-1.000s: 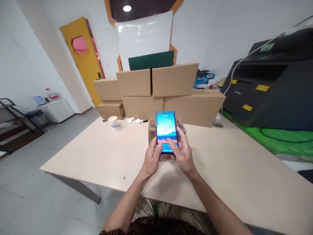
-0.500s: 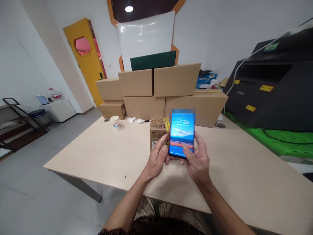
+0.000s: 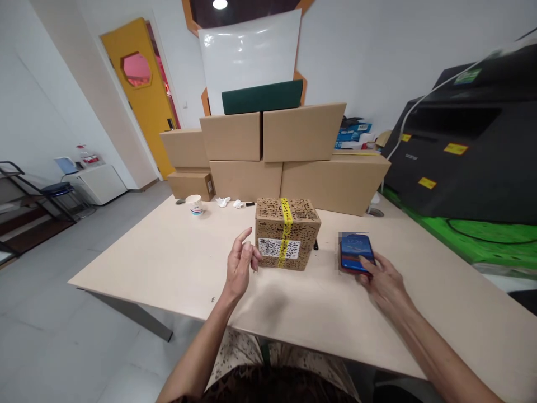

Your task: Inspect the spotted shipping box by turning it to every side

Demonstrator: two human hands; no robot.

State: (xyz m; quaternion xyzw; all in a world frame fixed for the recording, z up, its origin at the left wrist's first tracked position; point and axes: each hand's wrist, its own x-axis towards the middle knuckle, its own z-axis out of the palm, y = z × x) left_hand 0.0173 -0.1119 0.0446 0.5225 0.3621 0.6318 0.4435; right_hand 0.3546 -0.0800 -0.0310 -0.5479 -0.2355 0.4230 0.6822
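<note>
A small patterned cardboard box point(image 3: 287, 232) with yellow tape and a white label stands in the middle of the pale table point(image 3: 176, 263). My left hand point(image 3: 240, 265) hovers just left of the box, fingers loosely apart, holding nothing. My right hand point(image 3: 384, 282) rests low on the table to the right of the box and holds a phone point(image 3: 356, 253) with a lit blue screen, lying nearly flat on the tabletop.
Large plain cartons point(image 3: 289, 154) are stacked along the table's far edge with a green board and a white sheet on top. A paper cup point(image 3: 194, 204) and crumpled tissues point(image 3: 229, 202) lie at the back left. A black printer point(image 3: 465, 145) stands right. The yellow door point(image 3: 140, 92) is far left.
Both hands held the phone up in front of the box. Now my right hand has carried it down to the table on the right, and my left hand has let go.
</note>
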